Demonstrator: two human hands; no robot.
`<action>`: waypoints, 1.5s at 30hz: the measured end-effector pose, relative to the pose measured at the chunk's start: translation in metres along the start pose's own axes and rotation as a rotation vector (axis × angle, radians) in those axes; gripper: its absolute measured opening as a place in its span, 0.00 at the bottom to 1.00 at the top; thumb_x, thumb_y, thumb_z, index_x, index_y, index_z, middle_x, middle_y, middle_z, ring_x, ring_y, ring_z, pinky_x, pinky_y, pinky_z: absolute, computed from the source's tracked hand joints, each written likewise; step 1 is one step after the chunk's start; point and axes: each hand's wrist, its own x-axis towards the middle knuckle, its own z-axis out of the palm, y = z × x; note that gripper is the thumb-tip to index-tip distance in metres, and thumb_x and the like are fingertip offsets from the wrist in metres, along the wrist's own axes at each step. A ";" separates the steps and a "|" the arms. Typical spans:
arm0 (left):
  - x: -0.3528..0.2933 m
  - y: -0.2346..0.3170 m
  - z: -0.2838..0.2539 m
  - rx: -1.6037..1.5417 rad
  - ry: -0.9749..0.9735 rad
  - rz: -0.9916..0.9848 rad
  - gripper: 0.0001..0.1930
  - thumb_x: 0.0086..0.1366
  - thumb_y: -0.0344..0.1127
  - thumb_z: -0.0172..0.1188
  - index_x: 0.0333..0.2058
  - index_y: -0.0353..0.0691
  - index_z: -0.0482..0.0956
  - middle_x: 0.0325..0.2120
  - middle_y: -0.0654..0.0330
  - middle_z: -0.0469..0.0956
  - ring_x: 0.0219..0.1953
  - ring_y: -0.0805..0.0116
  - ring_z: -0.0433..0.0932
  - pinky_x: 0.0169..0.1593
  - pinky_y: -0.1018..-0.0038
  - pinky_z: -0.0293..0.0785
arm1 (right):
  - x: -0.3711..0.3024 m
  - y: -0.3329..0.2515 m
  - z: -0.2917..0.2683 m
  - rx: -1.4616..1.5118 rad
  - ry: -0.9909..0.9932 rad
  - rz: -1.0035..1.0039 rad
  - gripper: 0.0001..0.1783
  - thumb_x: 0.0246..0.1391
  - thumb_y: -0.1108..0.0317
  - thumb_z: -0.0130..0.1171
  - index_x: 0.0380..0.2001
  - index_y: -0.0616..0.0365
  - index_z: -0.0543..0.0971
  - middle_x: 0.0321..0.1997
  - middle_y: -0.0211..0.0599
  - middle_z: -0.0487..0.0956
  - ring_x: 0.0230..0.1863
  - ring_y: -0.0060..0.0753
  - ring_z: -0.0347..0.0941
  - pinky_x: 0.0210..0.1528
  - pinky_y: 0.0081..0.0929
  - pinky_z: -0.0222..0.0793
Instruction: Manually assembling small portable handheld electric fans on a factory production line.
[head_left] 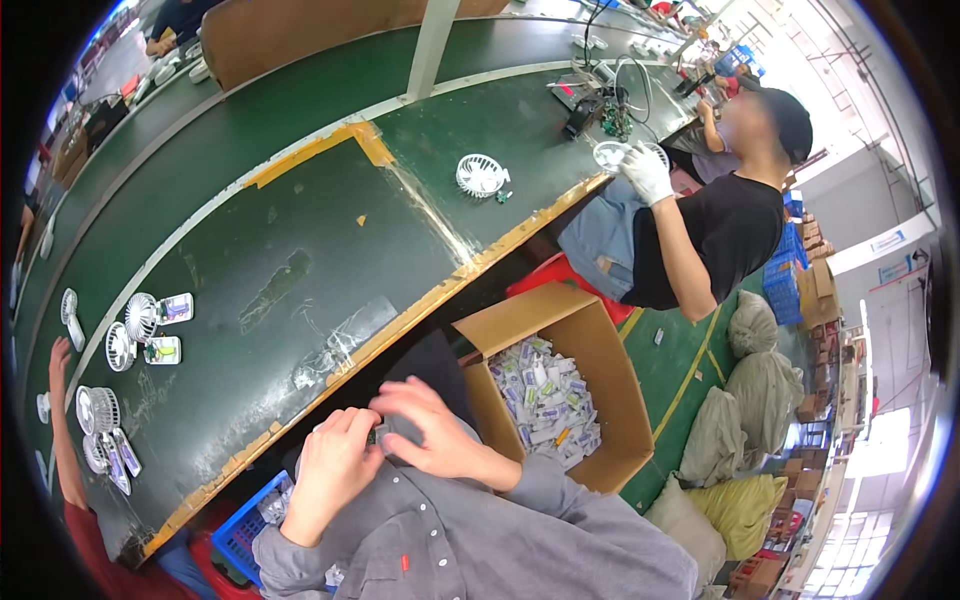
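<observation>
In front of my grey shirt, my two hands meet just off the table's near edge. My left hand (338,455) is closed, its thumb and fingers pinched round a small piece (379,433). Only a bit of it shows, greenish and pale, so its kind cannot be made out. Beside it, my right hand (432,432) has its fingers apart and slightly curled, the thumb near the same piece. To the right of my hands stands an open cardboard box (612,410), filled with many small white pieces with purple and green markings (545,395).
A long green table (300,220) spans the front. White handheld fans (140,318) lie at its left; a fan head (481,175) lies farther right. A blue basket (240,535) is at lower left. A gloved co-worker (720,210) sits right; another person's arm (68,440) reaches in left.
</observation>
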 end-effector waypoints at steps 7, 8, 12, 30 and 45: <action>-0.011 -0.007 -0.022 -0.267 -0.221 -0.037 0.12 0.48 0.25 0.63 0.33 0.36 0.74 0.30 0.54 0.77 0.31 0.56 0.79 0.35 0.69 0.77 | -0.006 0.011 0.017 0.505 -0.464 0.183 0.15 0.63 0.61 0.51 0.30 0.64 0.75 0.25 0.38 0.78 0.25 0.32 0.75 0.30 0.29 0.69; -0.014 -0.010 -0.023 -0.322 -0.239 -0.039 0.11 0.48 0.25 0.63 0.33 0.36 0.75 0.30 0.54 0.78 0.32 0.56 0.79 0.35 0.70 0.77 | -0.007 0.010 0.016 0.626 -0.497 0.259 0.15 0.63 0.62 0.51 0.30 0.64 0.75 0.25 0.35 0.78 0.25 0.27 0.75 0.29 0.27 0.69; -0.028 -0.008 0.002 -0.080 -0.033 0.106 0.11 0.49 0.28 0.65 0.33 0.41 0.77 0.32 0.58 0.79 0.30 0.59 0.80 0.31 0.68 0.77 | -0.009 0.005 0.013 0.905 -0.529 0.443 0.12 0.63 0.65 0.51 0.29 0.62 0.75 0.26 0.28 0.77 0.23 0.18 0.73 0.25 0.19 0.66; -0.030 0.019 0.043 -0.186 0.210 0.288 0.10 0.43 0.26 0.69 0.28 0.39 0.82 0.27 0.60 0.83 0.25 0.63 0.83 0.27 0.73 0.79 | -0.038 -0.017 -0.056 0.428 -0.500 0.328 0.10 0.60 0.69 0.54 0.29 0.64 0.79 0.16 0.32 0.75 0.16 0.22 0.71 0.20 0.22 0.63; -0.030 -0.019 0.005 -0.838 0.245 -0.014 0.07 0.47 0.17 0.62 0.28 0.29 0.82 0.24 0.50 0.82 0.25 0.65 0.82 0.34 0.73 0.80 | -0.178 0.179 -0.127 -0.554 -0.190 0.861 0.13 0.52 0.63 0.59 0.33 0.63 0.80 0.29 0.43 0.81 0.32 0.38 0.79 0.36 0.37 0.74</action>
